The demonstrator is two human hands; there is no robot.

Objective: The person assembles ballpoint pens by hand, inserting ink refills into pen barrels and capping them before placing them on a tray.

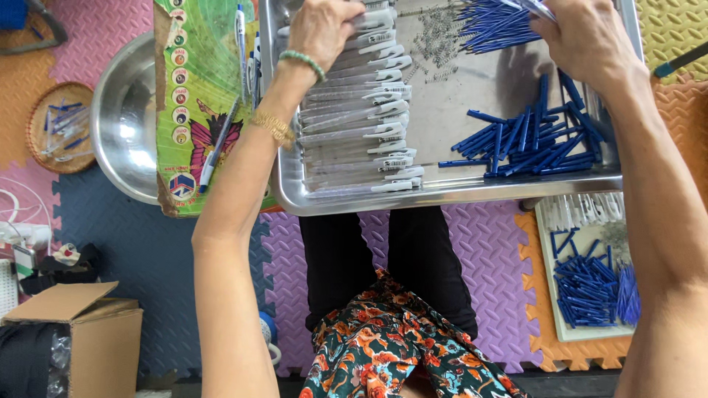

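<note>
A steel tray [442,195] rests over my lap. On its left side lies a long row of clear pen barrels with white clips [361,118]. My left hand [321,29], with a green bead bracelet and a gold one on the wrist, curls its fingers on a barrel at the far end of that row. My right hand [586,37] is at the tray's far right corner, closed on a thin clear-and-blue pen [532,7]. Blue pen parts [531,144] are piled at the right. Blue refills [494,26] and small metal springs [435,40] lie at the back.
A green cardboard lid [195,96] holding a few pens lies left of the tray, beside a steel bowl [125,118] and a wicker basket [55,125]. A second tray of blue parts [590,280] sits on the foam mats at the right. A cardboard box [81,332] stands at the lower left.
</note>
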